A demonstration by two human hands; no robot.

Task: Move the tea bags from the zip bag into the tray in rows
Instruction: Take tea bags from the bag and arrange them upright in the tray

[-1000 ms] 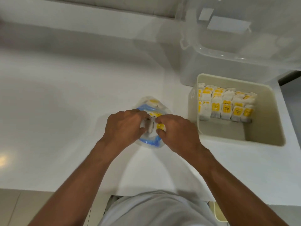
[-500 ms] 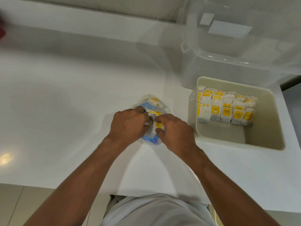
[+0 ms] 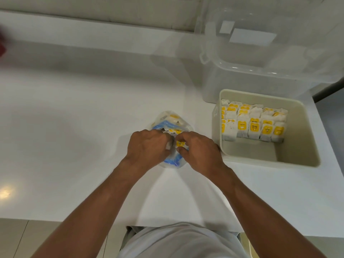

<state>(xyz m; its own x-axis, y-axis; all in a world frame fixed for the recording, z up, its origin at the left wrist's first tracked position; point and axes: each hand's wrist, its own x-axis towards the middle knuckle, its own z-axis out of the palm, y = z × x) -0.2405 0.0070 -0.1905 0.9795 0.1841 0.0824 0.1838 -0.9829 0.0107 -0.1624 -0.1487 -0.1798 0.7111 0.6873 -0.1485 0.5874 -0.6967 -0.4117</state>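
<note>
A clear zip bag (image 3: pixel 172 120) with blue print lies on the white counter, holding several white tea bags with yellow labels. My left hand (image 3: pixel 149 146) grips the bag's left side near its mouth. My right hand (image 3: pixel 200 148) pinches a tea bag (image 3: pixel 180 143) at the bag's opening with thumb and fingers. The beige tray (image 3: pixel 301 127) stands to the right, with several tea bags (image 3: pixel 253 123) standing in rows along its far half; its near half is bare.
A large clear plastic storage box (image 3: pixel 270 58) stands right behind the tray. A red object (image 3: pixel 2 47) shows at the far left edge. The white counter (image 3: pixel 65 127) stretches to the left; its front edge runs close to my body.
Both hands stay at the zip bag's mouth with only small finger shifts. The view has tilted a little, so bag and tray sit slightly lower.
</note>
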